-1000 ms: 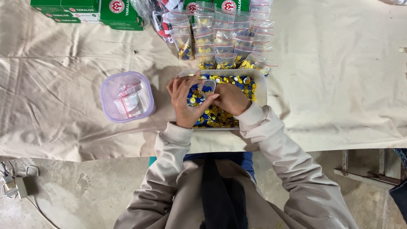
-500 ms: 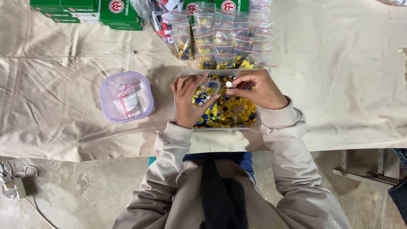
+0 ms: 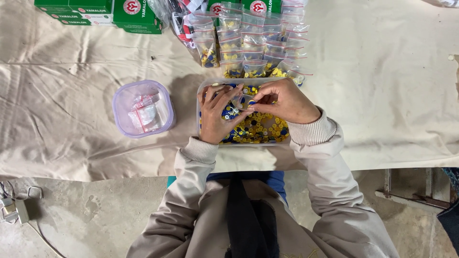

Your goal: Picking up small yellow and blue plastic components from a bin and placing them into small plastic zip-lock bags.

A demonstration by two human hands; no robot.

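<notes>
Over a tray (image 3: pixel 210 86) of yellow and blue caps, the left hand (image 3: pixel 216 114) and right hand (image 3: pixel 283 101) pinch a small clear bag (image 3: pixel 240 99) between closed fingertips. A loose grip could spill its caps back into the tray, short of the filled bags (image 3: pixel 251 45) beyond the tray.

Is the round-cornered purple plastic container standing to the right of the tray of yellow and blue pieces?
No, the purple plastic container stands left of the tray, beside the left hand.

Our left hand (image 3: pixel 216 113) palm down, fingers curled and reaching toward the right, our right hand (image 3: pixel 285 101) knuckles up, fingertips pinched and meeting the left's, both forearms angled inward, elbows bent, wrists nearly level
</notes>
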